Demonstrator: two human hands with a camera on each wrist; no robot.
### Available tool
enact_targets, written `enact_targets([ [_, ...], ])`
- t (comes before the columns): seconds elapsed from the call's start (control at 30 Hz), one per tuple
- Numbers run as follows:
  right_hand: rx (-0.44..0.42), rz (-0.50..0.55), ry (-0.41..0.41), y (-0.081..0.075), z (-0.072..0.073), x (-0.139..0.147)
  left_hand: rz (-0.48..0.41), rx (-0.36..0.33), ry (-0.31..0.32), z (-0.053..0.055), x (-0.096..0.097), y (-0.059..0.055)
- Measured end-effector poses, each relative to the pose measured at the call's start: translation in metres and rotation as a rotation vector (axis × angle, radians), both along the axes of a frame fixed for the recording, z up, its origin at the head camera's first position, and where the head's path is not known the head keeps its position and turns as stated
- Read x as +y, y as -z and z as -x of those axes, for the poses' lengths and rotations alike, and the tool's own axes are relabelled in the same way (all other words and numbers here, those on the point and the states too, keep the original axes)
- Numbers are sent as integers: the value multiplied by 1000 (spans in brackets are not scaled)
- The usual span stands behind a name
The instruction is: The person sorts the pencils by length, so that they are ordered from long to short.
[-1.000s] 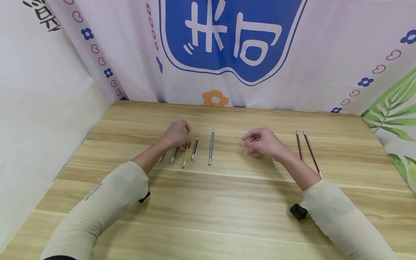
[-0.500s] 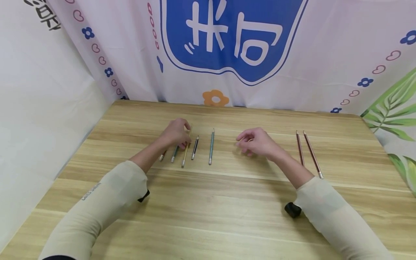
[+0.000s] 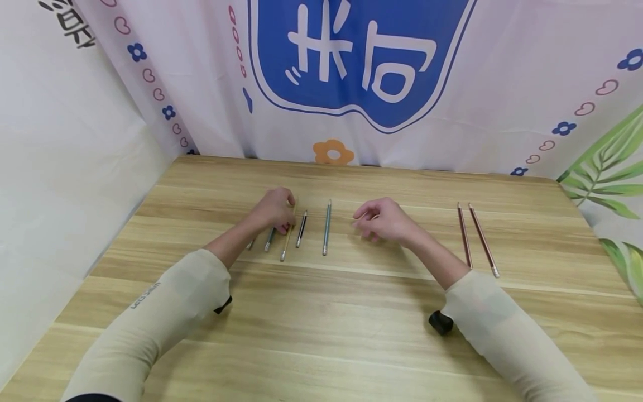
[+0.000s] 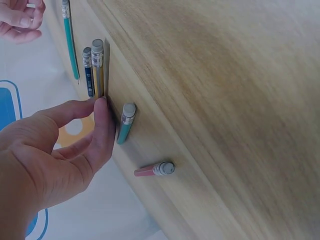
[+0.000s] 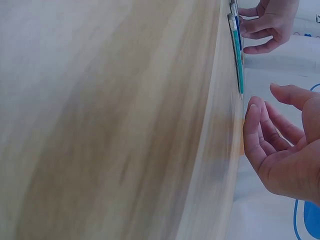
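Observation:
My left hand [image 3: 273, 211] pinches a yellow pencil [image 3: 286, 244] between thumb and fingers, its eraser end pointing toward me. Right of it lies a short dark blue pencil [image 3: 301, 230]. A green pencil [image 4: 126, 125] and a red pencil [image 4: 146, 171] lie on the other side, partly covered by the left hand in the head view. My right hand [image 3: 384, 220] holds nothing; its fingers are loosely bent, with a gap between thumb and fingertips in the right wrist view. It hovers just right of a long teal pencil [image 3: 327, 229] lying on the table.
Two dark red pencils [image 3: 464, 234] lie side by side on the right of the wooden table [image 3: 321, 324], beyond the right forearm. A printed curtain [image 3: 211, 84] hangs along the table's back edge, and a white sheet [image 3: 65, 184] borders its left side.
My right hand has moved left toward the teal pencil, uncovering more of the two dark red pencils. The left hand stays at the yellow pencil, shifting only slightly.

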State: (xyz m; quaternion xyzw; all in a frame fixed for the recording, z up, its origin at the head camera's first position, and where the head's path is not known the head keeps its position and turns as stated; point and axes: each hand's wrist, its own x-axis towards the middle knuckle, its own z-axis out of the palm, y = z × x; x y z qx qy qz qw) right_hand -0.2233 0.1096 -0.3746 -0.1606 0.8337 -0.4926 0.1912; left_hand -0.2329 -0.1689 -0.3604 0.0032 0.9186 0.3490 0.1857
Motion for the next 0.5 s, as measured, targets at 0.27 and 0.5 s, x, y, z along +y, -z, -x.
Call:
enact_targets([
  [0.27,-16,-9,-13,-1,0,-11,31,-6,-1,1,1,1],
  [0.5,-6,0,-26,-1,2,-22,34,-13,0,1,2,1],
])
